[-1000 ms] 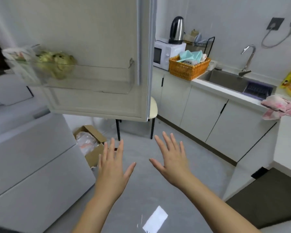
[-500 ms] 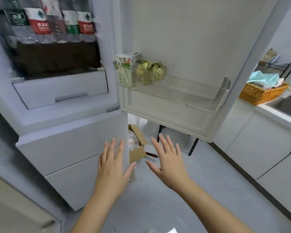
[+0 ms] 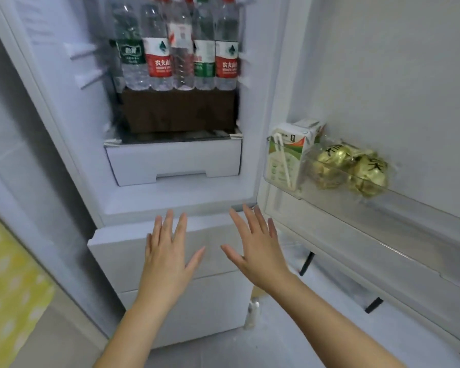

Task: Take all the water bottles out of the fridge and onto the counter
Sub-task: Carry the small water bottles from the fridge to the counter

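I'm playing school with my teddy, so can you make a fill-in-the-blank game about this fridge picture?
1. The water bottles stand in a row on top of a ____ box.
2. The number of bottles in the row is ____.
3. Both the left hand and the right hand are open and hold ____.
4. In the door shelf, the carton sits next to some ____ wrapped balls.

Missing words: brown; five; nothing; gold
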Available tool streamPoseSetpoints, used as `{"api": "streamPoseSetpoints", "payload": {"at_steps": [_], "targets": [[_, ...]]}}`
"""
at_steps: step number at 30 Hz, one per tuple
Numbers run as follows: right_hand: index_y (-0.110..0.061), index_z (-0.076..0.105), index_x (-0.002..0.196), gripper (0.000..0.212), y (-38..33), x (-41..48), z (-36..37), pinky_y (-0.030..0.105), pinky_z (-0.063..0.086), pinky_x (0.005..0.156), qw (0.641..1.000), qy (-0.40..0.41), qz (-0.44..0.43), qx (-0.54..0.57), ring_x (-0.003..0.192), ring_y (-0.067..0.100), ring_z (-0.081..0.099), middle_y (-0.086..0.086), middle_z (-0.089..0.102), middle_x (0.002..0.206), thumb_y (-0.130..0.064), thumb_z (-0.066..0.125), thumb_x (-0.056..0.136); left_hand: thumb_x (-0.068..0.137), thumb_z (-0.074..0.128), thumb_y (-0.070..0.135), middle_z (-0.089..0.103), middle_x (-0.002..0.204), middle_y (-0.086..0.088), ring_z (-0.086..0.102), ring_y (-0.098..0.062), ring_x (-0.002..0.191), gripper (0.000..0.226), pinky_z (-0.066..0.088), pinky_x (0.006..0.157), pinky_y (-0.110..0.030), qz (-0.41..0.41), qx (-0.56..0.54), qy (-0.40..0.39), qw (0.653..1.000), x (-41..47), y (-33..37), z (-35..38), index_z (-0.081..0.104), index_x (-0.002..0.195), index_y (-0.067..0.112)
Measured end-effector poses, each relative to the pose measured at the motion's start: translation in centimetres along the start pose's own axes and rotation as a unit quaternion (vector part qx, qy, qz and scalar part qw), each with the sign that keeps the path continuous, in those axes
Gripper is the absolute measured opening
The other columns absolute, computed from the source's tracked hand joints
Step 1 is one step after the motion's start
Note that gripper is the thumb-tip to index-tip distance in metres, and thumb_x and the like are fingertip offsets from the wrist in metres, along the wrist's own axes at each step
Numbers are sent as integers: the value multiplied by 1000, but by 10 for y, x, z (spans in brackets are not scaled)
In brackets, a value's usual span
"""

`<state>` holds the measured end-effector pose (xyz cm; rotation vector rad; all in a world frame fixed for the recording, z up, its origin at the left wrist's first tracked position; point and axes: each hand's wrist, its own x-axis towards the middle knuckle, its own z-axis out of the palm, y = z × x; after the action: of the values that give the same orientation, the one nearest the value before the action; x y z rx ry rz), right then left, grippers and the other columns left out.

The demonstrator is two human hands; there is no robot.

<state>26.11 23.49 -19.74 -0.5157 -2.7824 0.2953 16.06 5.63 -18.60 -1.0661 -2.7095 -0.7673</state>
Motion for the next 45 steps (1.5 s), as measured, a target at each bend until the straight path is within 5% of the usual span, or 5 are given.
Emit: {"api": "streamPoseSetpoints", "payload": {"at_steps": [17, 26, 31, 39, 45], "targets": [[-32, 6, 156, 73, -66, 222, 6, 53, 3, 121, 996, 54, -25, 69, 152, 24, -10, 0, -5, 166, -57, 40, 97, 96, 40, 55, -7, 164, -4, -11, -23, 150, 76, 3, 120, -43, -34, 77, 78, 993, 179, -93, -57, 5, 156, 24], [-33, 32, 150, 60, -94, 365, -44, 55, 11, 118, 989, 149, -7, 13, 149, 26, 16, 5, 27, 159, -33, 57, 96, 96, 50, 44, 3, 163, -10, -1, -30, 150, 76, 13, 119, -45, 1, 114, 100, 988, 308, -127, -98, 10, 156, 18], [-26, 52, 137, 44, -89, 398, -56, 46, 29, 110, 979, 195, -34, -50, 124, 21, 48, 0, 59, 130, -19, 55, 93, 96, 50, 32, 3, 164, -7, 4, -25, 150, 76, 20, 119, -46, 19, 134, 94, 986, 352, -124, -105, 7, 155, 13], [-22, 64, 127, 36, -78, 408, -50, 38, 35, 100, 968, 233, -64, -59, 112, 18, 55, -4, 64, 116, -18, 61, 91, 88, 46, 13, 50, 134, -9, 44, -27, 124, 42, 42, 93, -43, -10, 53, 169, 984, 373, -119, -117, 49, 130, 9], [-16, 72, 113, 28, -77, 413, -55, 34, 45, 85, 960, 261, -98, -35, 98, 19, 60, -2, 69, 101, -13, 66, 86, 93, 46, 4, 46, 134, -20, 48, -39, 120, 41, 42, 94, -46, -110, -54, 204, 971, 446, -107, -164, 43, 133, 1]]}}
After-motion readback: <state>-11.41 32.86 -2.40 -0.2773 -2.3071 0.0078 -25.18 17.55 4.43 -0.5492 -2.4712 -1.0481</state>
